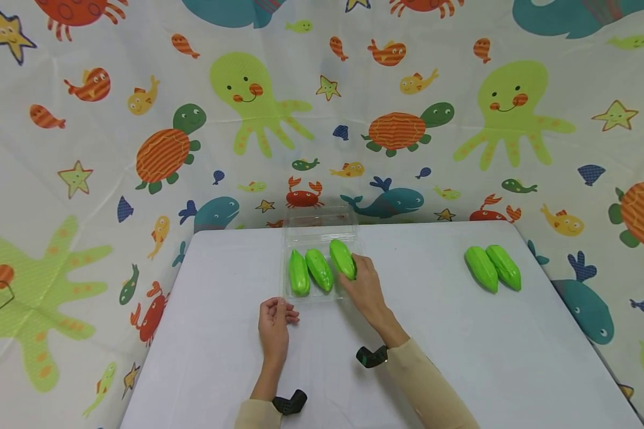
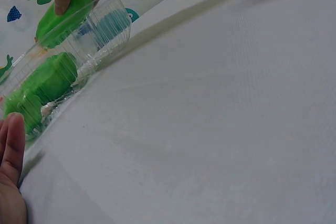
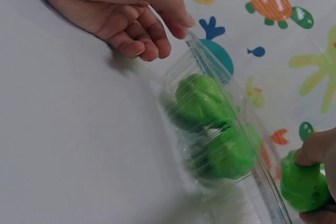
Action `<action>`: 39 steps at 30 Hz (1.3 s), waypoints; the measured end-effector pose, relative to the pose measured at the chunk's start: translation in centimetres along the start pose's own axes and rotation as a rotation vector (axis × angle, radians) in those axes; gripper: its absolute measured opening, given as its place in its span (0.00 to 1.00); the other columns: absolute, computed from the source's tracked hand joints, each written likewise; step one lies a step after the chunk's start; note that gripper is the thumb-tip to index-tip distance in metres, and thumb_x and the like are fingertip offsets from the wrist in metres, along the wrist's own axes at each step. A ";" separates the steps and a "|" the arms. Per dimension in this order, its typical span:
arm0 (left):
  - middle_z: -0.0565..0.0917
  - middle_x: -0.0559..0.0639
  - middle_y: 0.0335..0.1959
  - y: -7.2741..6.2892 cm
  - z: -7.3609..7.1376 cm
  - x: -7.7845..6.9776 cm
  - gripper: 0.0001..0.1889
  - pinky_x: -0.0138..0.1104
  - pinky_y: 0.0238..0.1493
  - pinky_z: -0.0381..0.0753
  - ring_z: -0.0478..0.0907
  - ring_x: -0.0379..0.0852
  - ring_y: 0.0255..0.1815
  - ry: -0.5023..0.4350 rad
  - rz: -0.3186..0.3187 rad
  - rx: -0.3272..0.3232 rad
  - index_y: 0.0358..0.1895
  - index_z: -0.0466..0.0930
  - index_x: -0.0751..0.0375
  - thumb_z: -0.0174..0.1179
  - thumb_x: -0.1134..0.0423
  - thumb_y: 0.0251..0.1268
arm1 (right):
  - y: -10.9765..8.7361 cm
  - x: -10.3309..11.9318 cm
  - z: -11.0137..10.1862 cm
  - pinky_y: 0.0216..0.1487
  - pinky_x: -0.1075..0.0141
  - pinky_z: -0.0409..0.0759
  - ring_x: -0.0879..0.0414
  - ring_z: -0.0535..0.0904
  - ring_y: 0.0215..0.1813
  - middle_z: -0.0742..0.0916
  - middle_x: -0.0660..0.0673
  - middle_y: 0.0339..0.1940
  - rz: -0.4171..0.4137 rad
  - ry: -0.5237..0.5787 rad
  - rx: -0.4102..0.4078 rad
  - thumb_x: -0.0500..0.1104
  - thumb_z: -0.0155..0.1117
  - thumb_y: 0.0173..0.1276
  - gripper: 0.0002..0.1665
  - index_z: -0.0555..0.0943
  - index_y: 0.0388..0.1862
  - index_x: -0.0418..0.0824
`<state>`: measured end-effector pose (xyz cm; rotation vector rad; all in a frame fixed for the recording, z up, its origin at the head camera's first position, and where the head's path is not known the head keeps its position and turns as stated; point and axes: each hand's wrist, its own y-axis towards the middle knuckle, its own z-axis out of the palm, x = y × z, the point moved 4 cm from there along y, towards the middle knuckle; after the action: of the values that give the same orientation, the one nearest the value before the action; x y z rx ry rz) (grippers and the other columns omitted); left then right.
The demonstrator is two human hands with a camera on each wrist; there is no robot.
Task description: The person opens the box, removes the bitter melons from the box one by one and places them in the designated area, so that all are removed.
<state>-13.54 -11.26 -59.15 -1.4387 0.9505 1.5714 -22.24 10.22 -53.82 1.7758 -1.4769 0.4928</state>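
Note:
On the white table, a clear plastic container (image 1: 322,296) stands with its lid (image 1: 321,221) folded back. Inside lie two glossy green oblong ridged fruits, a left one (image 1: 299,274) and a middle one (image 1: 319,270); their exact kind is unclear. My right hand (image 1: 364,288) grips a third green ridged fruit (image 1: 342,258) by its near end, over the container's right side. In the right wrist view, my left hand (image 3: 128,17) pinches the container's near left corner between thumb and finger, its other fingers loosely curled. The left wrist view shows only part of that hand.
Two more green ridged fruits (image 1: 492,268) lie side by side at the table's right. A cloth printed with sea animals (image 1: 322,137) hangs behind the table (image 1: 209,357) and shows along its sides.

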 end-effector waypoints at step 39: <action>0.81 0.68 0.38 0.1 0.0 -0.2 0.12 0.42 0.36 0.91 0.85 0.54 0.32 -0.020 -0.008 0.001 0.53 0.69 0.69 0.49 0.61 0.80 | -0.4 -2.0 -3.4 0.47 0.54 0.86 0.45 0.80 0.46 0.82 0.33 0.51 -0.056 0.035 -0.182 0.36 0.74 0.58 0.28 0.77 0.56 0.28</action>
<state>-13.59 -11.26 -58.99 -1.4216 0.9322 1.5766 -21.78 14.08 -53.18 1.6526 -1.3980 0.3478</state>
